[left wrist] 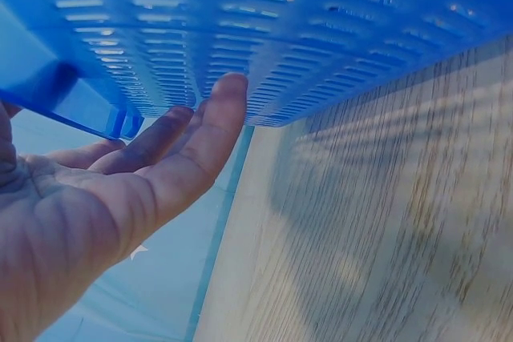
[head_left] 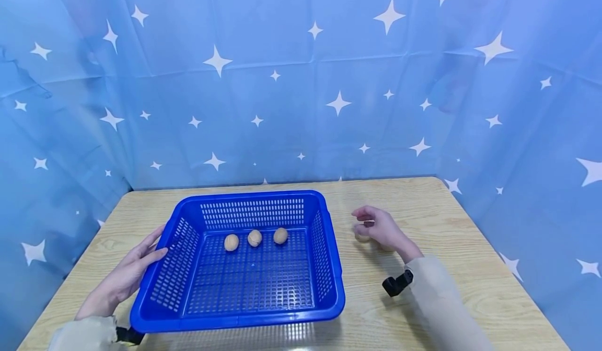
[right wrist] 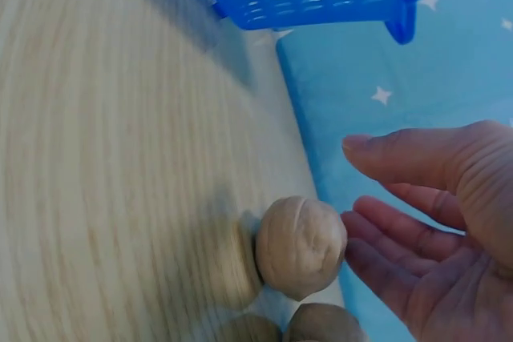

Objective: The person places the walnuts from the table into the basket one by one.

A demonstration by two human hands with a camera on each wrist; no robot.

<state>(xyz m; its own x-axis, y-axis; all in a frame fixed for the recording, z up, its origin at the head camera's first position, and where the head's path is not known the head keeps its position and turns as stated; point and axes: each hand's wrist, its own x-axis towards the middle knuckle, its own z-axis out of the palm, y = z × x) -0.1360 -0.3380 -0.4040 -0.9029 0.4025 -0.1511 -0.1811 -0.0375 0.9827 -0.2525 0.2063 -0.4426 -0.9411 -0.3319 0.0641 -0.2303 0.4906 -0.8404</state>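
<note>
A blue plastic basket [head_left: 249, 319] with slotted walls has three walnuts [head_left: 254, 237] in a row on its floor. My left hand [head_left: 124, 275] grips its left side, thumb over the rim and fingers along the outside wall, as the left wrist view shows from below. To the right of the basket, my right hand [head_left: 378, 228] reaches over the table, thumb spread from the fingers. By its fingertips in the right wrist view is a walnut [right wrist: 300, 247], not enclosed by them. Another walnut [right wrist: 323, 324] shows partly at the bottom edge there.
The wood-grain table [head_left: 423, 205] carries everything. Blue curtains [head_left: 301, 84] with white stars surround it at the back and sides. The basket's near edge casts a shadow on the tabletop. A black wrist device [head_left: 397, 283] sits at the right cuff.
</note>
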